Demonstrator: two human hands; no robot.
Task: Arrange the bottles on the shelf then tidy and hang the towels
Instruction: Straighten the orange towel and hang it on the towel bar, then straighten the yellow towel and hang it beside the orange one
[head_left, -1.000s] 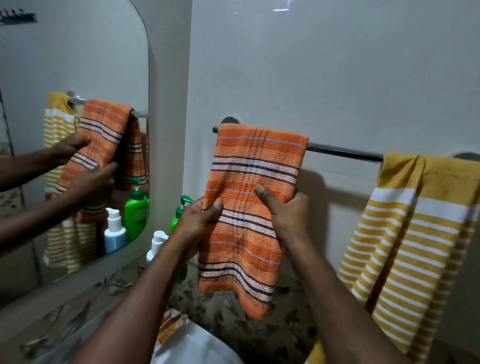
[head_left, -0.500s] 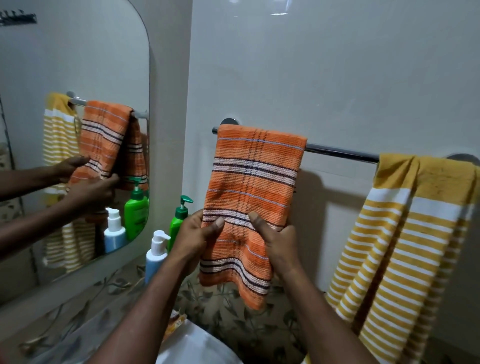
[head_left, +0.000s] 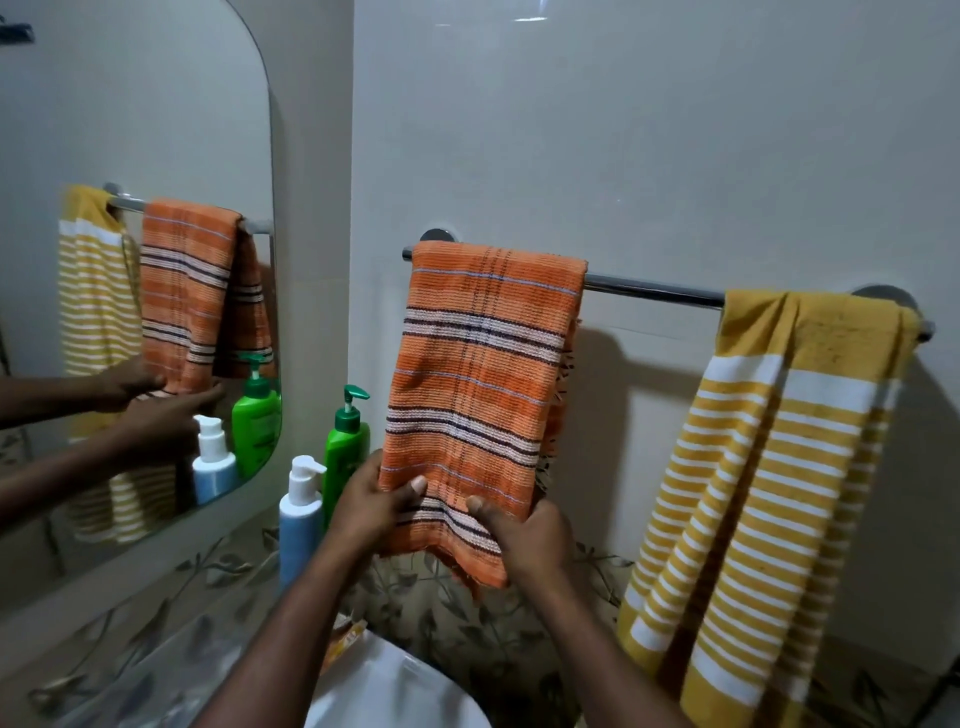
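Observation:
An orange striped towel (head_left: 483, 374) hangs folded over the left end of a chrome towel bar (head_left: 652, 288). My left hand (head_left: 371, 506) pinches the towel's lower left edge, thumb on the front. My right hand (head_left: 524, 535) grips its lower right edge the same way. A yellow towel with white stripes (head_left: 769, 467) hangs bunched over the bar's right end. A green pump bottle (head_left: 345, 449) and a blue bottle with a white pump (head_left: 300, 512) stand on the ledge in the corner, left of the orange towel.
A mirror (head_left: 135, 130) on the left wall reflects the towels, bottles and my hands. A white basin rim (head_left: 395, 686) lies below my arms, with a small orange packet (head_left: 348, 636) beside it. Leaf-patterned tiles run along the lower wall.
Both hands have slid down the orange towel from its middle to its bottom edge, and the cloth hangs straighter and flatter.

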